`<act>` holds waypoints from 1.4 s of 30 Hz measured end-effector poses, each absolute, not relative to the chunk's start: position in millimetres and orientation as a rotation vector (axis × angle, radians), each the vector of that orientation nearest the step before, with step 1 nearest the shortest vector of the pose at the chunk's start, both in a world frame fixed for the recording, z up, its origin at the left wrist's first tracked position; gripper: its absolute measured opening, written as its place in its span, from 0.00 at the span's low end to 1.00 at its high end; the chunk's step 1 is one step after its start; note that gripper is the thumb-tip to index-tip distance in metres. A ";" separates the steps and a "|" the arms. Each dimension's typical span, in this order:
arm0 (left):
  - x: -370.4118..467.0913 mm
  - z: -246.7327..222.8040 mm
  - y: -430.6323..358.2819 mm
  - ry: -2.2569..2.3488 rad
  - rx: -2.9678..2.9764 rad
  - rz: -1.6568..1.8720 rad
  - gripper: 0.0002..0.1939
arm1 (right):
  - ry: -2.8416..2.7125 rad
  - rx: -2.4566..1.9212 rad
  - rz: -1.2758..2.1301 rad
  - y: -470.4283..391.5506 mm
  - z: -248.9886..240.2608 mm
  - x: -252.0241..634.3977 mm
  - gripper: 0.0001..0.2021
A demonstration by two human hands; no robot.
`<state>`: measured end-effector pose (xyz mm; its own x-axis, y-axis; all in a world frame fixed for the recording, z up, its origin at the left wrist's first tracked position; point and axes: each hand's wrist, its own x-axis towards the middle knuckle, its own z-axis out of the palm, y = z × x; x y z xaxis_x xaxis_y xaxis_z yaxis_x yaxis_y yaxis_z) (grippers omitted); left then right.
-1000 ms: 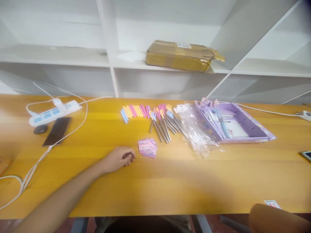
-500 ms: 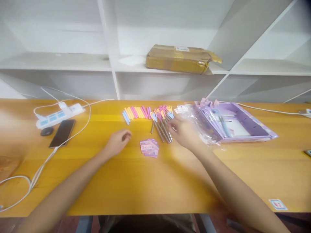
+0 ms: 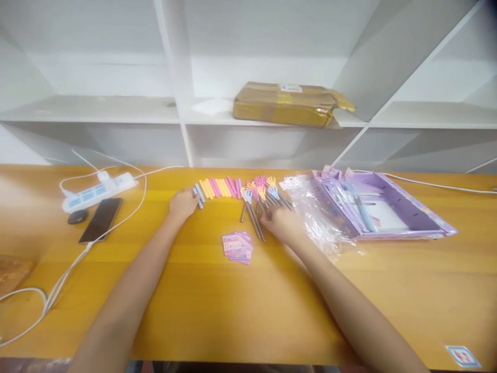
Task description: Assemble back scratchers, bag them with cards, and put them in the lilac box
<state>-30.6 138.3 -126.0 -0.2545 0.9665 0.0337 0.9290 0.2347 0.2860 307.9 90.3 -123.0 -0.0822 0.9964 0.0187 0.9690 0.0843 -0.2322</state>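
At the left end of a row of yellow, pink and purple sticks (image 3: 221,187), my left hand (image 3: 184,203) has its fingertips against a blue stick (image 3: 199,196). Its fingers are bent together, and whether they grip the stick is hard to see. My right hand (image 3: 282,221) is closed around the metal handles of some small hand-shaped sticks (image 3: 273,192) with blue, pink and yellow heads. Two more metal handles (image 3: 255,220) lie to its left. A pile of pink-purple cards (image 3: 237,246) rests on the table in front of the sticks.
Right of my right hand lie clear plastic wrapping (image 3: 316,217) and an open purple box (image 3: 407,207). A power strip (image 3: 99,192), a phone (image 3: 101,219) and white cables are at left. A taped carton (image 3: 283,106) sits on the shelf behind; a small card (image 3: 463,356) lies front right.
My left hand has moved left and away from me to the blue sticks. My right hand has shifted slightly left and now closes on the metal handles.
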 end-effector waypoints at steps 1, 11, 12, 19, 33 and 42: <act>-32.0 -124.4 136.6 2.352 1.811 0.352 0.21 | -2.128 -2.007 0.258 90.7 -121.8 309.5 0.11; -52.9 -66.5 112.4 2.086 1.927 0.234 0.11 | -1.731 -1.599 0.545 94.5 -66.0 306.4 0.21; -53.9 -53.8 106.1 1.995 1.980 0.251 0.11 | -1.693 -1.518 0.600 95.3 -53.7 302.9 0.21; -25.6 18.8 41.4 1.392 2.237 0.492 0.21 | -1.310 -0.725 1.194 78.6 6.0 277.0 0.17; -20.9 7.9 51.4 1.571 2.544 0.631 0.19 | -2.036 -1.950 0.410 121.6 -38.1 314.9 0.22; -12.2 0.4 55.4 1.540 2.528 0.533 0.19 | -2.245 -2.244 0.345 128.1 -64.6 305.9 0.18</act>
<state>-12.2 55.4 0.4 0.4152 0.8806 0.2284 0.8333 -0.4688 0.2929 305.9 128.1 -64.6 -0.0113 0.9822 -0.1875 0.9932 -0.0107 -0.1159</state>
